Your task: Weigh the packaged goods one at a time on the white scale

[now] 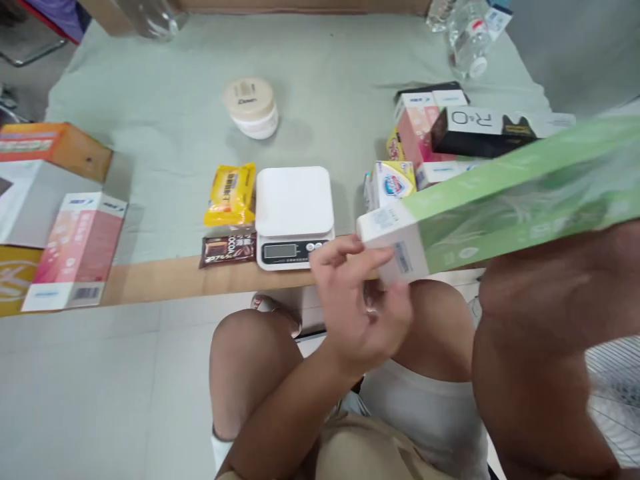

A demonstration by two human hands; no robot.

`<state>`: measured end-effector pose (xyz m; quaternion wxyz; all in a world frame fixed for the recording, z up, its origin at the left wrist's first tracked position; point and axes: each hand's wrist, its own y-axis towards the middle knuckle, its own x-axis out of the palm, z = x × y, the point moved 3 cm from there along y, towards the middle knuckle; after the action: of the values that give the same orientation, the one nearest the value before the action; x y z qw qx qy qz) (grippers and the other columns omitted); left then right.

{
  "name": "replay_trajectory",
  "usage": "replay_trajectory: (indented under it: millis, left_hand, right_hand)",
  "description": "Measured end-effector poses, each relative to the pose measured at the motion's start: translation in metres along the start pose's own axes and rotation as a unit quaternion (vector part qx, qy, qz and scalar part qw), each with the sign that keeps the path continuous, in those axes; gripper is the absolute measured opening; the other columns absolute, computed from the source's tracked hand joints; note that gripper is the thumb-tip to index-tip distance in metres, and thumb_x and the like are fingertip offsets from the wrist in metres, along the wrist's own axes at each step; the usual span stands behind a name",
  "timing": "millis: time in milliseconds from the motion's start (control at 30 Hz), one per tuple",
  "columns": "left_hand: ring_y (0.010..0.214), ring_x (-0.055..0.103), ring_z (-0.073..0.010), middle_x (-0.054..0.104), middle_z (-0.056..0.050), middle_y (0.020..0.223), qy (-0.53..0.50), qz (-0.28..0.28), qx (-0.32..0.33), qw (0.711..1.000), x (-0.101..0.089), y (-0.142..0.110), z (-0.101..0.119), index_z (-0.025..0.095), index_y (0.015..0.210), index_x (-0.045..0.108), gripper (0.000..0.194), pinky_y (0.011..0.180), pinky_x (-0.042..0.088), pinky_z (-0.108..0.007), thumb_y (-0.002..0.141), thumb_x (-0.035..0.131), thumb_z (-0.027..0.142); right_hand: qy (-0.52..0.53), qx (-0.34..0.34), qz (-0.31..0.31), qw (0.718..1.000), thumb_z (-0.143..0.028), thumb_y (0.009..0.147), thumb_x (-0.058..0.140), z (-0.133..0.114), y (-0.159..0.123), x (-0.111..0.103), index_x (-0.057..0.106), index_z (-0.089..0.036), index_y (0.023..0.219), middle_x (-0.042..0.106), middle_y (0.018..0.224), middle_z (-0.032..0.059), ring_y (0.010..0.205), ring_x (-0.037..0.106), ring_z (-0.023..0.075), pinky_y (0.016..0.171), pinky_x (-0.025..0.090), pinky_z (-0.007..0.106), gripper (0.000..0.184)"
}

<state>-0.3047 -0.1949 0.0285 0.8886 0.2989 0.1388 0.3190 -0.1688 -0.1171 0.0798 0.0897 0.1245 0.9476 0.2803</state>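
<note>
A long green carton with a white end [500,207] is raised above the table's right front edge, tilted up to the right. My right hand [565,287], large and close to the camera, supports it from below; its fingertips are hidden. My left hand [360,300] is at the carton's white end, fingers apart, the index fingertip overlapping that end; whether it touches I cannot tell. Just beyond the left fingers sits a white kitchen scale [294,200] with a bare platform. Left of it lie a yellow packet [231,195] and a brown cocoa snack bar [227,249].
A cream-lidded jar [253,110] stands behind the scale. Boxes crowd the right, including a yellow-white soap box [393,181] and a black-white box [495,132]. Clear bottles [470,47] lie at back right. A pink carton [77,247] and an orange box [75,150] are left.
</note>
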Motion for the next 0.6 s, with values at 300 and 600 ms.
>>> replay_trajectory:
  millis: [300, 600]
  left_hand:
    - [0.122, 0.064, -0.0228, 0.052, -0.013, 0.136, 0.103, 0.016, -0.181, 0.978, -0.095, 0.017, -0.071, 0.024, 0.142, 0.054, 0.049, 0.099, 0.061, -0.036, 0.099, 0.066, 0.044]
    - [0.111, 0.063, -0.0238, 0.062, -0.012, 0.114, 0.288, -0.051, -0.086, 0.952, -0.104, 0.018, -0.072, 0.018, 0.138, 0.062, 0.044, 0.100, 0.055, -0.041, 0.101, 0.063, 0.042]
  right_hand:
    - [-0.067, -0.019, -0.226, 0.972, -0.023, 0.098, 0.051, 0.034, -0.027, 0.167, 0.045, -0.029, 0.148, 0.052, 0.155, 0.0104, 0.149, 0.051, 0.0260, 0.123, 0.048, 0.054, 0.050]
    - [-0.088, -0.007, -0.271, 0.958, -0.021, 0.090, 0.062, 0.068, -0.031, 0.184, 0.054, -0.030, 0.135, 0.064, 0.135, 0.0090, 0.129, 0.062, 0.0295, 0.110, 0.053, 0.056, 0.046]
